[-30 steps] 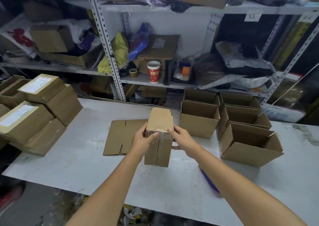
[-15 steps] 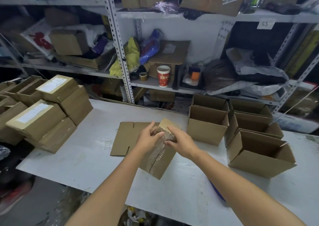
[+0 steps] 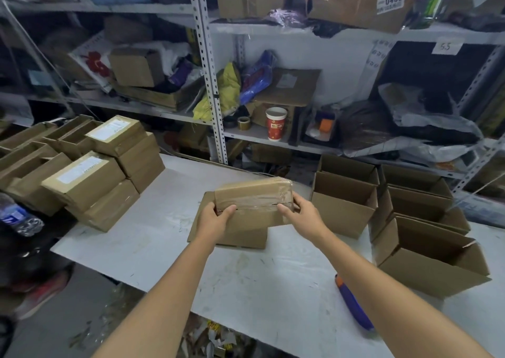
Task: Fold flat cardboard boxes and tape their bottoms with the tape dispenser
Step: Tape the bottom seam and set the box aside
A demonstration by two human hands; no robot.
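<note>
I hold a folded cardboard box above the white table, its bottom turned toward me with clear tape running along the seam. My left hand grips the box's left end, thumb on the taped face. Gripping the right end is my right hand. Under the box lies a flat cardboard blank. A blue and orange tool handle lies on the table beneath my right forearm; most of it is hidden.
Three open folded boxes stand at the table's right. Sealed labelled boxes are stacked at the left. Cluttered metal shelving with a red paper cup stands behind the table.
The box went from standing upright on the table to lifted and turned level, taped bottom facing me. My hands shifted from its top to its two ends.
</note>
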